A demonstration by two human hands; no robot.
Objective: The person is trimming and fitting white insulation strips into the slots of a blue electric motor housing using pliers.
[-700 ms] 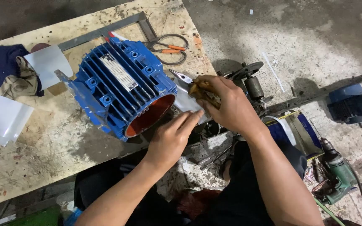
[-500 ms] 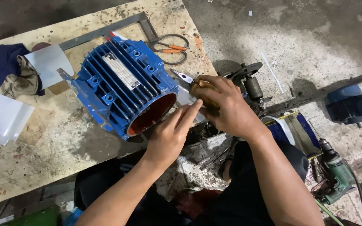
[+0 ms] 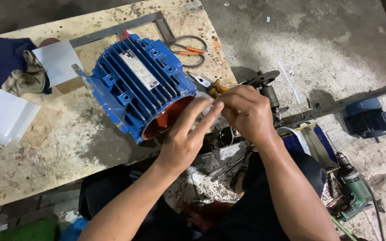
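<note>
A blue finned motor housing (image 3: 139,89) lies on its side on a stained wooden table (image 3: 45,147), its open orange-lined end facing me. My left hand (image 3: 186,138) reaches up to that open end, fingers stretched and pinching a small white piece by the rim. My right hand (image 3: 246,111) is closed around yellow-handled pliers (image 3: 206,83), whose metal jaws point left toward the housing. The fingertips of both hands meet beside the opening.
Orange-handled scissors (image 3: 188,49) and a metal square (image 3: 126,27) lie at the table's far edge. White sheets (image 3: 1,116) and cloth (image 3: 10,67) sit at left. On the concrete floor are a rotor shaft (image 3: 266,89), a green drill (image 3: 354,189) and a blue motor (image 3: 371,119).
My left hand has risen from below the housing's opening to its rim and met the right hand's fingers. The right hand with the pliers has shifted slightly.
</note>
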